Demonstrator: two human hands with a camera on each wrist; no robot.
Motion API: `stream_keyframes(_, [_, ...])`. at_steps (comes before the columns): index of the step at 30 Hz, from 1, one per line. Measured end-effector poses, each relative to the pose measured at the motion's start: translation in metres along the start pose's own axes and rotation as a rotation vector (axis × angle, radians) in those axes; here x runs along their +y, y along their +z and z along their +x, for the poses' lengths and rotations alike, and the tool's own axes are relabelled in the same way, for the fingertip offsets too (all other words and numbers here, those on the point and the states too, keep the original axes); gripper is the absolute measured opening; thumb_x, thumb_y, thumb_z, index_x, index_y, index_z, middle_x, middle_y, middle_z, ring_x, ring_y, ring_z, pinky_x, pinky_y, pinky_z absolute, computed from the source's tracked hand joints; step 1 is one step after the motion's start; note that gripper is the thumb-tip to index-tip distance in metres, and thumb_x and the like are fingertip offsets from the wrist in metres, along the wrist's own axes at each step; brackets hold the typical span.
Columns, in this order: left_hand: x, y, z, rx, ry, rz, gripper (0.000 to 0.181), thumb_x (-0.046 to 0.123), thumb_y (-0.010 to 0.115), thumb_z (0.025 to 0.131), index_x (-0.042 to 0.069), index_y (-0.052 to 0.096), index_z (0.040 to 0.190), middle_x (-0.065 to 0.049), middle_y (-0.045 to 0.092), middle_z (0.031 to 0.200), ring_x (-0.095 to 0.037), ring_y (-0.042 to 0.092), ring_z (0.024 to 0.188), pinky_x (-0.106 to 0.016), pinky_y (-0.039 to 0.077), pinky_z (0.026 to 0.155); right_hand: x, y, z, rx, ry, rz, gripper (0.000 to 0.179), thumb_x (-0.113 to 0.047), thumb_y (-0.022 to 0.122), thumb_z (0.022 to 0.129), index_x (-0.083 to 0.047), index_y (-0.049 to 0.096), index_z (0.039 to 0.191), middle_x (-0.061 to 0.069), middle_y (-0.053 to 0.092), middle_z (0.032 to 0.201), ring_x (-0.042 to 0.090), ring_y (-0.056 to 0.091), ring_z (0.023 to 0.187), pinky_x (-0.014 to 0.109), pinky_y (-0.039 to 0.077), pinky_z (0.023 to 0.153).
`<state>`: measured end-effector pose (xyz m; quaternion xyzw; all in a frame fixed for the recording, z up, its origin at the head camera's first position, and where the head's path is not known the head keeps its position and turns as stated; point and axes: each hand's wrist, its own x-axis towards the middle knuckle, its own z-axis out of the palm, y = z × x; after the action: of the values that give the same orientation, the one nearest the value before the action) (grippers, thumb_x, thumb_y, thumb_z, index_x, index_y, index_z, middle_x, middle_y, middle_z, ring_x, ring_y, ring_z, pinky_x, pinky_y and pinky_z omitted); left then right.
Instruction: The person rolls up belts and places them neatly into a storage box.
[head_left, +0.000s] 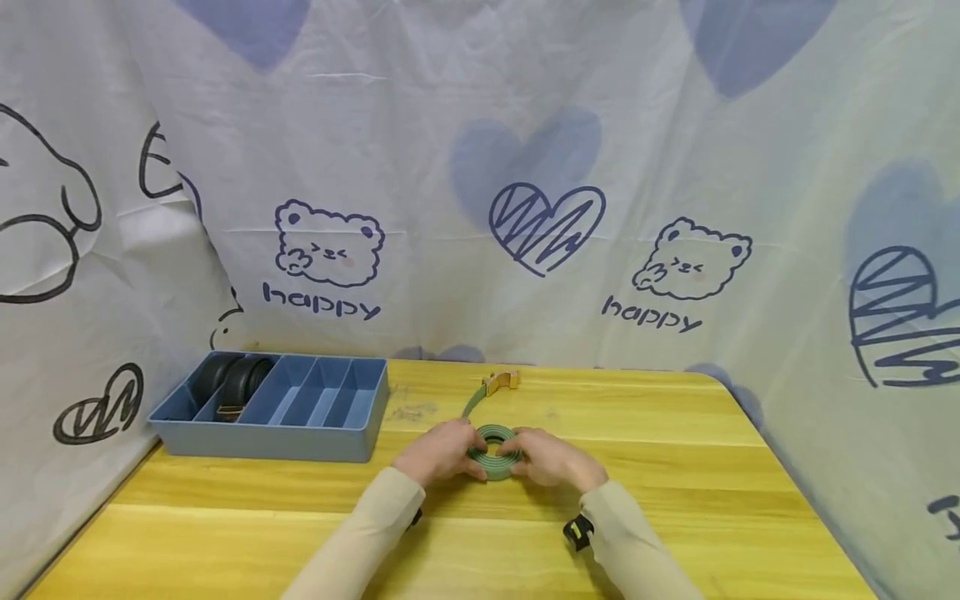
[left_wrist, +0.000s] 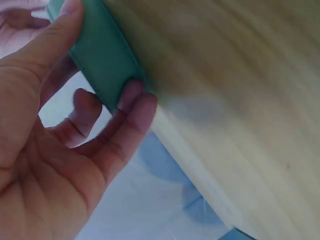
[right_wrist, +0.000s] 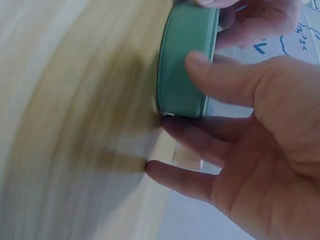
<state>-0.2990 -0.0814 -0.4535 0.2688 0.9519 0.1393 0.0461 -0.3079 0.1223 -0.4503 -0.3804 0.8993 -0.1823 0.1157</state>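
Note:
A green belt (head_left: 495,473) stands on edge on the table, wound into a flat coil with an open middle. Its free end runs out toward the back and ends in a gold-coloured buckle (head_left: 502,381). My left hand (head_left: 447,451) holds the coil's left side, and my right hand (head_left: 553,459) holds its right side. In the left wrist view, the left thumb and fingertips grip the belt's stitched green strap (left_wrist: 107,55). From the right wrist, the thumb presses the coil's outer face (right_wrist: 182,90), while the lower fingers spread beside it near the wood.
To the left stands a blue-grey divided box (head_left: 262,442). Rolled black belts (head_left: 247,379) sit in its left compartments. The wooden table (head_left: 660,500) ends at a printed white cloth (head_left: 450,317) behind and on both sides.

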Motion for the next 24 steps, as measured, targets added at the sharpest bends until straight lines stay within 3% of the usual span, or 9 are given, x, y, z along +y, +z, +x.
stream_keyframes(6, [0.003,0.005,0.007,-0.001,0.004,-0.043,0.022,0.039,0.080,0.077,0.018,0.075,0.080,0.012,0.062,0.069,-0.005,0.049,0.062,-0.021,0.044,0.060,-0.007,0.002,0.003,0.035,0.012,0.031,0.029,-0.012,0.069,0.091,-0.010,0.070,0.120,0.009,0.066,0.122,0.034,0.054,0.122,0.049,0.045,0.101])
stream_keyframes(10, [0.002,0.006,0.005,0.031,0.017,-0.031,0.025,0.041,0.080,0.078,0.018,0.076,0.086,0.010,0.064,0.075,-0.007,0.050,0.068,-0.022,0.044,0.063,-0.006,0.002,0.005,0.043,0.033,0.062,0.028,-0.017,0.071,0.091,-0.010,0.072,0.117,0.012,0.065,0.125,0.037,0.048,0.131,0.050,0.040,0.107])
stream_keyframes(16, [-0.003,0.003,-0.002,0.030,0.000,0.019,0.045,0.045,0.080,0.076,0.019,0.074,0.111,0.003,0.068,0.097,-0.014,0.057,0.086,-0.030,0.049,0.074,0.001,-0.003,0.002,-0.015,0.065,0.070,0.033,-0.017,0.070,0.091,-0.009,0.069,0.123,0.022,0.047,0.146,0.040,0.041,0.138,0.052,0.035,0.112])
stream_keyframes(20, [0.001,0.002,-0.001,0.041,-0.014,0.046,0.045,0.049,0.079,0.076,0.019,0.075,0.109,0.005,0.070,0.096,-0.012,0.061,0.083,-0.030,0.050,0.073,-0.002,-0.002,0.001,0.006,0.088,0.048,0.035,-0.018,0.069,0.092,-0.010,0.067,0.126,0.022,0.046,0.146,0.041,0.040,0.138,0.053,0.037,0.110])
stream_keyframes(24, [0.008,0.006,0.001,0.049,-0.043,0.090,0.043,0.052,0.076,0.077,0.020,0.076,0.105,0.008,0.072,0.091,-0.009,0.062,0.076,-0.027,0.050,0.067,-0.008,0.004,0.001,0.050,0.112,0.030,0.039,-0.025,0.069,0.093,-0.010,0.066,0.128,0.020,0.054,0.141,0.045,0.033,0.141,0.056,0.035,0.110])
